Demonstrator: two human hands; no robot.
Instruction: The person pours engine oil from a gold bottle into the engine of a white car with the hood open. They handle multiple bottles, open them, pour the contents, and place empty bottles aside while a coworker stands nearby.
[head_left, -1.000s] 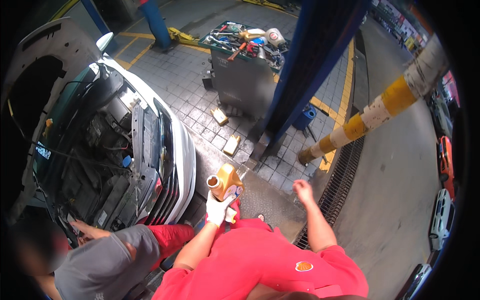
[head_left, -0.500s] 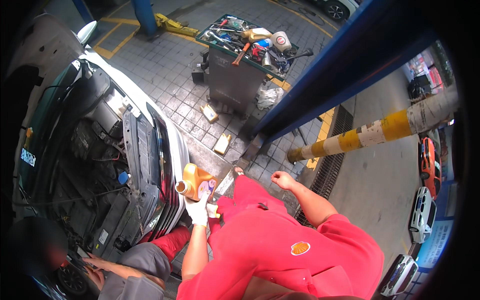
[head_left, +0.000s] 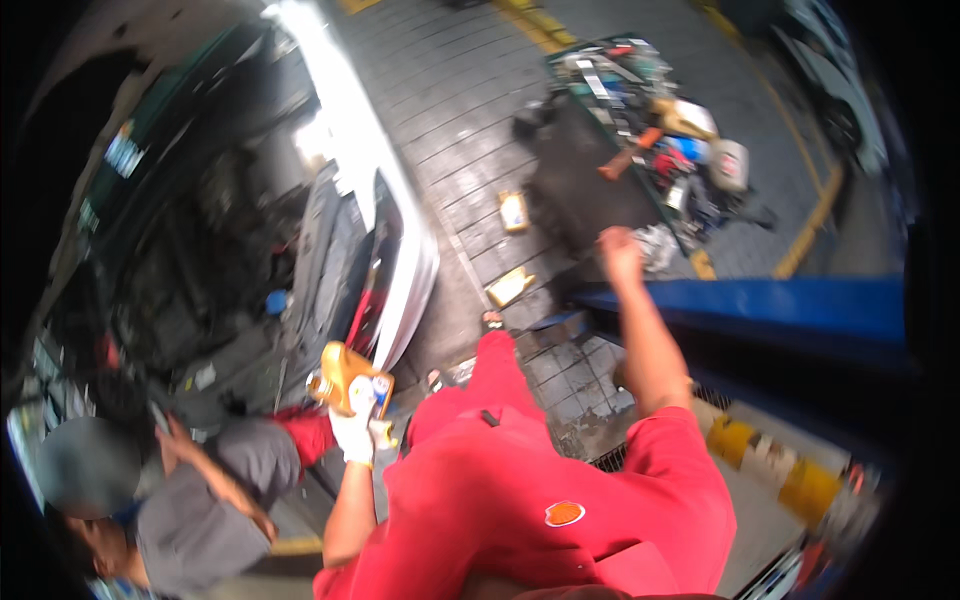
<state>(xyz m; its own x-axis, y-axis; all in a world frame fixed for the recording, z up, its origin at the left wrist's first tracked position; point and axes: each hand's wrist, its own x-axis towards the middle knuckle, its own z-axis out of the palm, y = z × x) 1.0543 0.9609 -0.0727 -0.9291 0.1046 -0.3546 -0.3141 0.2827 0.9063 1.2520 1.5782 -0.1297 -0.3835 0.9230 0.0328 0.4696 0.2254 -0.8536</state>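
Observation:
A gold motor oil jug (head_left: 345, 375) with an uncapped-looking neck pointing left is in my left hand (head_left: 352, 432). That hand wears a white glove and is closed on the jug, near the front of a white car with its hood up. Beside the glove shows a small pale yellow shape (head_left: 383, 433) that I cannot make out. My bare right hand (head_left: 618, 248) is stretched forward, blurred, its fingers looking curled with nothing visible in them. It passes in front of the lower side of a dark tool cart (head_left: 590, 180).
Tools and bottles (head_left: 690, 120) crowd the cart top. Two gold jugs (head_left: 511, 287) stand or lie on the tiled floor. A blue lift post (head_left: 760, 305) rises at right. At left, a person in grey (head_left: 200, 500) is beside the open engine bay (head_left: 200, 290).
My view has turned to the right, and the cart looks closer. My right arm has reached forward. My left hand still carries the oil jug. The person in grey shows more fully.

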